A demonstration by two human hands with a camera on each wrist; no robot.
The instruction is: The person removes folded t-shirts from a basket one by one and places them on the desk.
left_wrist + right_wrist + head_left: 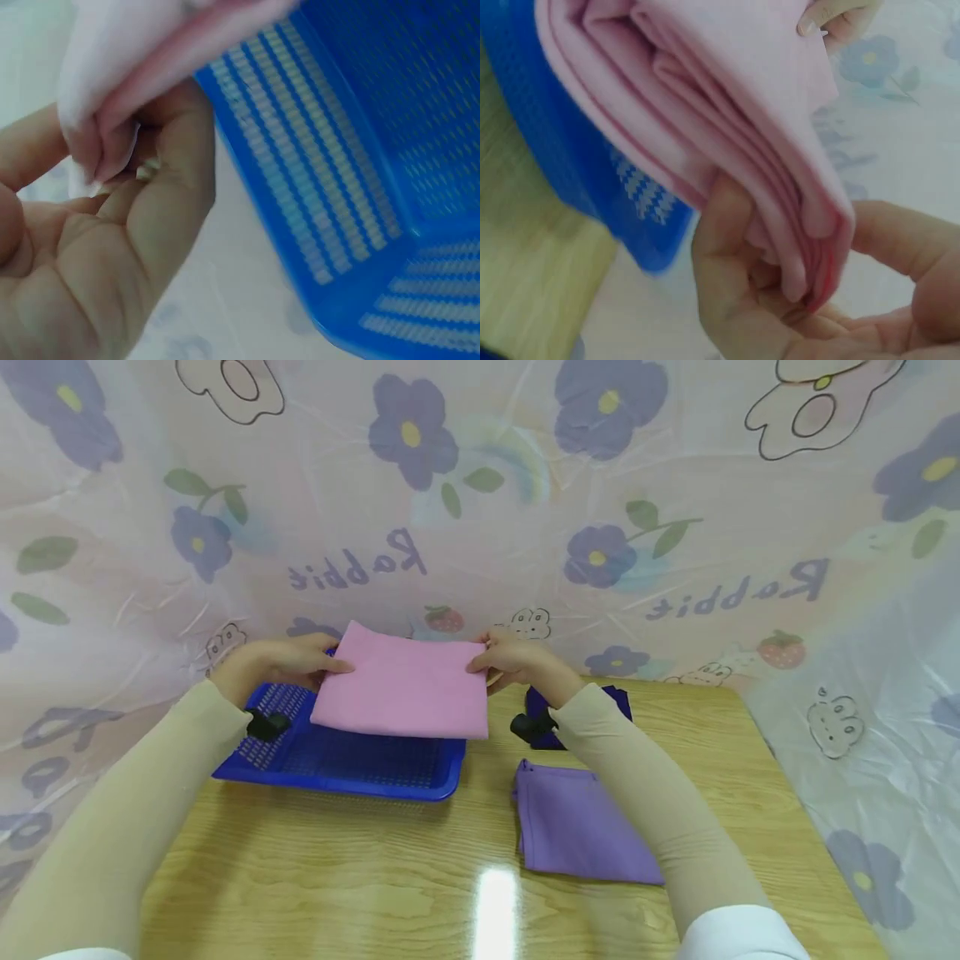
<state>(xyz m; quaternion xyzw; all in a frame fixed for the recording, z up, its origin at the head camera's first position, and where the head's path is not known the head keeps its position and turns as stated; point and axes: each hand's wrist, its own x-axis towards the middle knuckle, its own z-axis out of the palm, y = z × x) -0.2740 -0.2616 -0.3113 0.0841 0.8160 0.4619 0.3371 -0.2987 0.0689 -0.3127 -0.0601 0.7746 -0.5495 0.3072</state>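
A folded pink cloth [405, 685] is held up between both hands over a blue plastic basket [360, 787]. My left hand [288, 660] pinches its left edge, thumb on top and fingers beneath. At the opposite edge my right hand [517, 658] grips the cloth the same way. Several stacked layers of the pink cloth [705, 112] show in the right wrist view, between thumb and curled fingers. The left wrist view has the basket's slotted side [300, 165] beside the left hand [112, 225]. Part of the basket's inside is hidden under the cloth.
A folded purple cloth [577, 827] lies on the wooden table [337, 877], partly behind the right forearm. Beyond it is a dark navy folded cloth [618, 700], also partly covered by that arm. A patterned sheet [487, 527] hangs behind the table.
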